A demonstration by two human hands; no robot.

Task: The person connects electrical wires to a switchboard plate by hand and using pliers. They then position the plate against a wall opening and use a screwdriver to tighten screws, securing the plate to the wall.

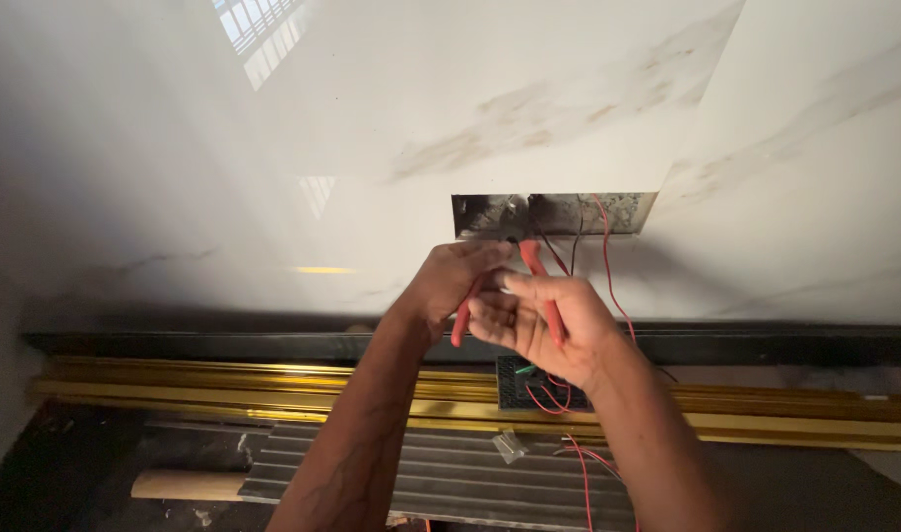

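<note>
Both hands meet just below the lower edge of the rectangular wall cutout (554,214) in the glossy marble-look wall panel (273,148), with bare panel wide on either side. The left hand (455,286) is closed around red-handled pliers (534,286); the right hand (544,325) grips the other handle. Red wires (608,266) trail from the cutout's rough interior down to a black switch module (514,384) by the gold trim strips (224,389).

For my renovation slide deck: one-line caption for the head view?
Two hands, left and right, grip red-handled pliers below a rectangular wall cutout trailing thin red wires.
</note>
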